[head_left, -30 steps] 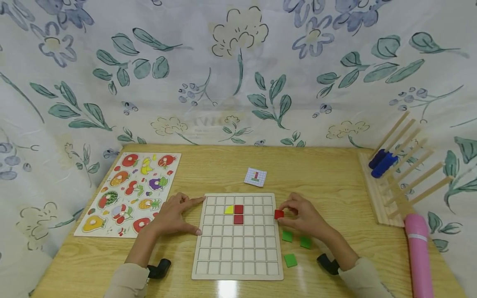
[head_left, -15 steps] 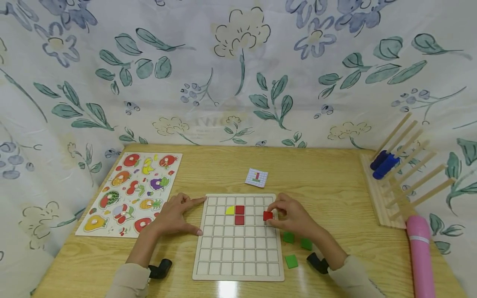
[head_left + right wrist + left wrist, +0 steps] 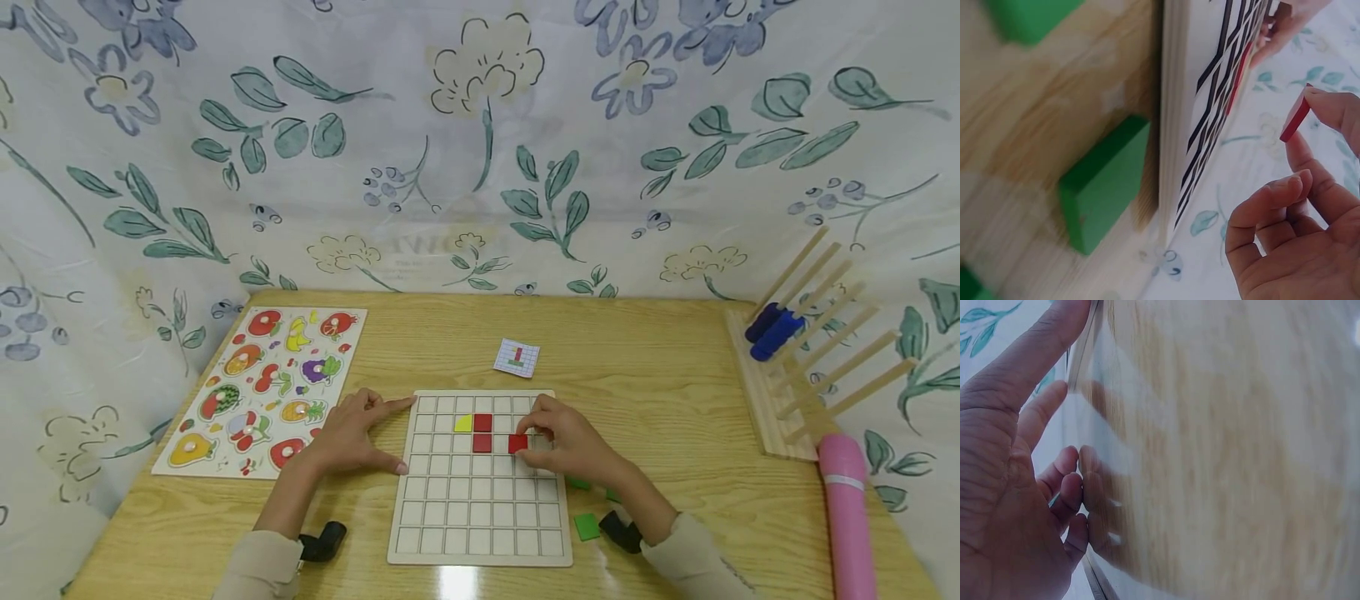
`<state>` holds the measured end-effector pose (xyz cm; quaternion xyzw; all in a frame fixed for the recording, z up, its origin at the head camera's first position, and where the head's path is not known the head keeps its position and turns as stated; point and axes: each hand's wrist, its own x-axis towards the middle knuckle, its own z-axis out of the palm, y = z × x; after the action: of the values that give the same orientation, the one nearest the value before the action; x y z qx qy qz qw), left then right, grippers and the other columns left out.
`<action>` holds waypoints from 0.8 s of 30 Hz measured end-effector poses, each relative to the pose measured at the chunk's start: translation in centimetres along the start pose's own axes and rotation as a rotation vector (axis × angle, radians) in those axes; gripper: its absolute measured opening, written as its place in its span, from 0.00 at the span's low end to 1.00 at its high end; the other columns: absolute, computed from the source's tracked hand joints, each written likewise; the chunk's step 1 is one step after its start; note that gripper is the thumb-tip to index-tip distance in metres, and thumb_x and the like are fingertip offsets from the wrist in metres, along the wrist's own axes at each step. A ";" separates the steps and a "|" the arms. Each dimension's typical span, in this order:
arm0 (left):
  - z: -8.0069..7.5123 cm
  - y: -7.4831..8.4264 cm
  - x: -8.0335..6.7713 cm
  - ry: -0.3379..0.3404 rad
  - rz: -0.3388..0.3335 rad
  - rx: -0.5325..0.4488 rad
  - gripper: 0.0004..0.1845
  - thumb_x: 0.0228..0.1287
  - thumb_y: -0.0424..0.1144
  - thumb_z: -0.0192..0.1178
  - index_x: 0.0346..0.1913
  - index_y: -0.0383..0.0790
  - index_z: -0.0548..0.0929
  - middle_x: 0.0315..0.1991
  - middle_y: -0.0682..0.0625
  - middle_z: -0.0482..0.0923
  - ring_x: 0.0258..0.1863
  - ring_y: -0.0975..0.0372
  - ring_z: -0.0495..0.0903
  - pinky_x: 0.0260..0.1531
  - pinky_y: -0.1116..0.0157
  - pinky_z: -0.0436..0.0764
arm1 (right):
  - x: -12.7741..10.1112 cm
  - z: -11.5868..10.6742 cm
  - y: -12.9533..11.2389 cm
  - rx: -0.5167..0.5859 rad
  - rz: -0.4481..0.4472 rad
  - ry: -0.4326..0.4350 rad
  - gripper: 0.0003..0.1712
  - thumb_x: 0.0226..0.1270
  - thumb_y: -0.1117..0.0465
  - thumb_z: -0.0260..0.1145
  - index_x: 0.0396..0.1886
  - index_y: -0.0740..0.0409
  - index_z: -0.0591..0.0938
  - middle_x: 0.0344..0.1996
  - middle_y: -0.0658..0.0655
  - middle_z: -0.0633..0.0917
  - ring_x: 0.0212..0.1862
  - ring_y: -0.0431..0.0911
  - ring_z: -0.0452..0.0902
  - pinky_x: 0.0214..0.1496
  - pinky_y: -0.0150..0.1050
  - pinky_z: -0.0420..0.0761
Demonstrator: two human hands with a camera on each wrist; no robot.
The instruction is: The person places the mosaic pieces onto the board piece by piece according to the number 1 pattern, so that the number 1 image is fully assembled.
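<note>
Over on the left lies a white rectangular fruit-puzzle board [image 3: 255,396]. Beside it, the person's left hand [image 3: 348,442] has thumb and forefinger spread, touching the left edge of a pale wooden grid board [image 3: 480,510]. A yellow curved-edge tile [image 3: 463,424] and two red square tiles [image 3: 482,423] lie there. Rightward, the right hand [image 3: 566,447] pinches another thin red square tile [image 3: 517,444], tilted, above the grid.

Grid bd [image 3: 477,515] on tbl [image 3: 637,350], fruit puzzle [image 3: 255,400] to L, peg rack [image 3: 753,385] R, card [image 3: 517,358] behind bd
</note>
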<state>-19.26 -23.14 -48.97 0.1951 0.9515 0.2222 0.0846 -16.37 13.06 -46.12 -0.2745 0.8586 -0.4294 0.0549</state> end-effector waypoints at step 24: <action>-0.3 0.2 -0.2 0.011 0.032 0.005 0.52 0.34 0.70 0.75 0.70 0.64 0.72 0.38 0.52 0.61 0.35 0.60 0.57 0.36 0.61 0.57 | 1.2 2.3 -1.3 -0.075 -0.008 -0.114 0.10 0.58 0.57 0.76 0.38 0.55 0.87 0.30 0.51 0.72 0.32 0.37 0.64 0.33 0.29 0.67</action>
<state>-19.10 -23.19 -48.58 0.2091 0.9494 0.2219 0.0755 -16.09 10.19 -46.39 -0.3039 0.8685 -0.3806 0.0918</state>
